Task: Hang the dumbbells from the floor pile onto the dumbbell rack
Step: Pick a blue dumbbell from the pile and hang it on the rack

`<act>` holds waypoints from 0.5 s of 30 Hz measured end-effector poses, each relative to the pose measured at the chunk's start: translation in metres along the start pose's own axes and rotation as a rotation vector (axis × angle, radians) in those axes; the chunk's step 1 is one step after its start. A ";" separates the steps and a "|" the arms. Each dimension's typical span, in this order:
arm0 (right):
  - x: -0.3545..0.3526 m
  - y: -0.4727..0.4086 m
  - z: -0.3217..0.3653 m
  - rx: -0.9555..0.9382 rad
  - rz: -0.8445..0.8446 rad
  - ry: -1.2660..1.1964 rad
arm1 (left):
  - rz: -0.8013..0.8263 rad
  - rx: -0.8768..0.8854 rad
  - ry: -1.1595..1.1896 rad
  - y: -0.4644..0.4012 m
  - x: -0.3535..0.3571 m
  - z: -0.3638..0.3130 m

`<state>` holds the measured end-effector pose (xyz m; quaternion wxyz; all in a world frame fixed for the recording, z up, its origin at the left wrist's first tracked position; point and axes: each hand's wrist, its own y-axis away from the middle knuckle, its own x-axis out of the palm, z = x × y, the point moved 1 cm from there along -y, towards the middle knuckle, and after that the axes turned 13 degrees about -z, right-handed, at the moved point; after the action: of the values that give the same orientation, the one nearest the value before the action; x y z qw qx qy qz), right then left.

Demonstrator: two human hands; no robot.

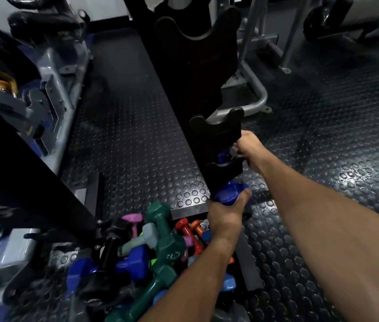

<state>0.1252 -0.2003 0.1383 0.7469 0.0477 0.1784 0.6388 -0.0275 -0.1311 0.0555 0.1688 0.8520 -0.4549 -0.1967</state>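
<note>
Blue dumbbell sits gripped in my left hand at the dumbbell rack base, frame centre. My right hand grips a second blue one at a lower cradle edge. Floor pile lies lower centre.

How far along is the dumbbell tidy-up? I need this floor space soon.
Early stage, it seems. No dumbbell plainly sits finished on the rack; its upper cradles are bare. In hand: the left hand and right hand each hold a blue dumbbell at the lowest cradles, the right one's mostly hidden. Left: the mixed pile of green, purple, red and blue ones on the floor.
</note>
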 end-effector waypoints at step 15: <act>-0.039 0.133 -0.098 0.188 -0.638 -0.130 | 0.204 0.320 -0.626 -0.005 -0.102 0.030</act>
<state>-0.0363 -0.2296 0.0948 0.9112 0.0987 0.1945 0.3495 -0.0906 -0.0455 0.0460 -0.0953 0.7164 -0.5920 -0.3567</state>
